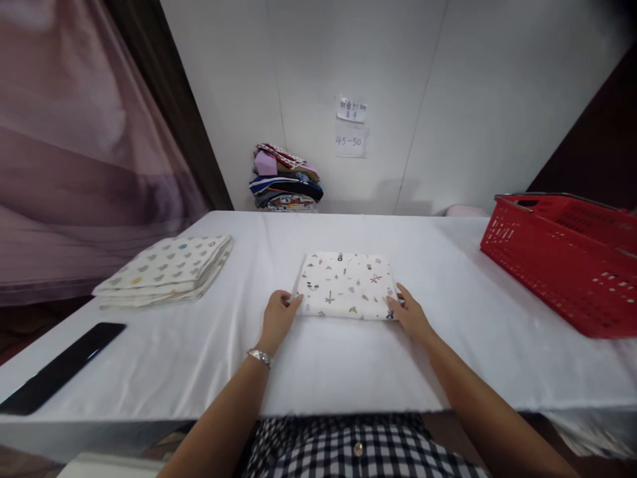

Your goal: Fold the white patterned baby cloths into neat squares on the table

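Note:
A folded white cloth (346, 285) with small printed motifs lies flat on the white-covered table, in the middle of the head view. My left hand (281, 317) pinches its near left corner, thumb on top and the other fingers curled at the side. At the near right corner, my right hand (409, 313) grips the cloth the same way, its thumb on the upper face. The fingertips under the edges are hidden. To the left lies a stack of folded white cloth (169, 265) with grey, yellow and blue prints.
A red plastic basket (557, 265) stands on the right of the table (358, 372). A black phone-like slab (62, 368) lies at the front left. Beyond the far edge rises a pile of folded fabrics (286, 179) by the wall, near paper notes (351, 143). A pinkish curtain (84, 146) hangs at left.

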The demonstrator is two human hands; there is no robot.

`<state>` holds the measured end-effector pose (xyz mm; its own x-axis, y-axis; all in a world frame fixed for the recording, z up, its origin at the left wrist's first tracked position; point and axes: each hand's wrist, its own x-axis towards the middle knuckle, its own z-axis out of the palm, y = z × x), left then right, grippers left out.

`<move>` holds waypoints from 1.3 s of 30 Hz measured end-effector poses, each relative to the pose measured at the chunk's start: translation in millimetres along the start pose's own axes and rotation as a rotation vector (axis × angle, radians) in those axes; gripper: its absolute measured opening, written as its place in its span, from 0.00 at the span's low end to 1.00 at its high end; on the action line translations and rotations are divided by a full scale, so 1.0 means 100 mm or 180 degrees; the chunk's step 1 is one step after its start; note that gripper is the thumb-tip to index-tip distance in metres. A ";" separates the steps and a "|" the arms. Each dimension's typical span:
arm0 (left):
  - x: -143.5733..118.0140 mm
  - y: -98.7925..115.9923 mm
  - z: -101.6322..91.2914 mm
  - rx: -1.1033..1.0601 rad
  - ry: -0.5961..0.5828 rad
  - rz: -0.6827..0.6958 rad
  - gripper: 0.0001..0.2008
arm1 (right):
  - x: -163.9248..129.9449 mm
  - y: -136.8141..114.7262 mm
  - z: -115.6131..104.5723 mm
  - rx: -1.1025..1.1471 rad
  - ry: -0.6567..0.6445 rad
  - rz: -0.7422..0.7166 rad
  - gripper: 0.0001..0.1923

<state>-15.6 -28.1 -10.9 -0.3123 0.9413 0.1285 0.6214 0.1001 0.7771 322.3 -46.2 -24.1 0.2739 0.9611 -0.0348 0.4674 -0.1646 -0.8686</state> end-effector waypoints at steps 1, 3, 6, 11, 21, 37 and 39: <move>-0.05 -0.01 -0.02 0.0026 0.0000 0.0036 0.19 | -0.04 0.00 0.00 0.0001 0.0031 -0.0032 0.36; -0.11 -0.03 -0.05 0.0090 -0.0020 0.0146 0.17 | -0.11 0.00 -0.01 -0.0069 0.0098 -0.0100 0.36; -0.16 -0.04 -0.05 0.0138 -0.0074 0.0345 0.15 | -0.19 -0.01 -0.02 -0.0285 0.0143 -0.0205 0.36; -0.16 -0.05 -0.05 0.0097 -0.0249 0.0461 0.12 | -0.20 -0.01 -0.02 -0.0421 0.0099 -0.0353 0.36; -0.10 -0.07 -0.13 -0.0091 -0.0594 0.0356 0.12 | -0.21 -0.03 -0.03 -0.0604 0.0053 -0.0377 0.36; 0.44 0.35 0.15 0.0949 -0.0369 0.0063 0.15 | -0.21 0.00 0.02 -0.0665 0.0113 -0.0544 0.33; 0.48 0.35 0.19 0.1061 -0.0443 0.0038 0.15 | -0.21 0.02 0.02 -0.0649 0.0113 -0.0554 0.33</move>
<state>4.6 26.3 10.7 -0.2170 0.9756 0.0335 0.8318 0.1668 0.5294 315.9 -65.8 -25.5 0.2021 0.9711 0.1269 0.6688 -0.0422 -0.7423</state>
